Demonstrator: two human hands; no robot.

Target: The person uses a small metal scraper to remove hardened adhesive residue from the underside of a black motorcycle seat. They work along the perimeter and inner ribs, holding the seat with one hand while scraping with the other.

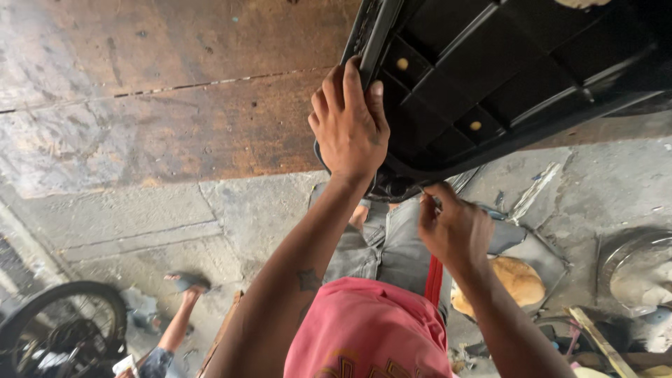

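A large black plastic seat base (504, 77), ribbed underside up, rests on a worn wooden board (168, 91). My left hand (350, 126) grips its near-left rim, fingers curled over the edge. My right hand (455, 227) sits just under the base's lower edge, fingers pinched at the black cover material there; whether a small tool is in it cannot be told. Below are my grey trousers (385, 245) and pink shirt (364, 329).
A cracked concrete floor (175, 224) lies beneath. A wheel (63, 322) and another person's sandalled foot (183, 283) are at lower left. Foam pieces (518, 280), a metal basin (640, 269) and wooden strips (598, 343) clutter the right.
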